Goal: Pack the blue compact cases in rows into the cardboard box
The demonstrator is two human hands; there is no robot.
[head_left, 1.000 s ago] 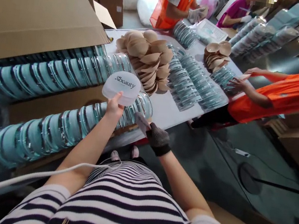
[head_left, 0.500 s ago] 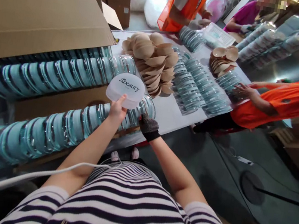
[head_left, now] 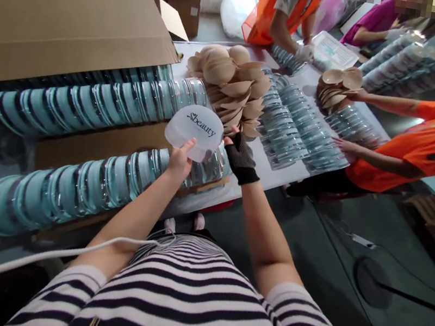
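Note:
In my left hand [head_left: 182, 158] is a white frosted plastic case [head_left: 190, 125] with a rounded outline and dark "beauty" lettering on its face. My thumb lies on its lower front edge; the other fingers are behind it. My right hand [head_left: 241, 158], in a dark fingerless glove, is just right of the case with thumb and forefinger apart. Whether a fingertip touches the case edge, I cannot tell. Below and behind the case runs a long row of nested clear plastic shells [head_left: 90, 181]. A pile of beige moulded cups [head_left: 230, 79] rises just beyond it.
A second shell row [head_left: 103, 103] lies beside a large open cardboard box [head_left: 74, 24]. More clear shells [head_left: 285, 121] cover the white table [head_left: 269, 171] to the right. Co-workers in orange [head_left: 418, 145] stand along the far and right sides. A white cable [head_left: 41, 256] crosses my left arm.
My right hand has risen from the end of the near shell row to beside the case. The view has shifted slightly. The co-worker at right now reaches to the smaller cup pile.

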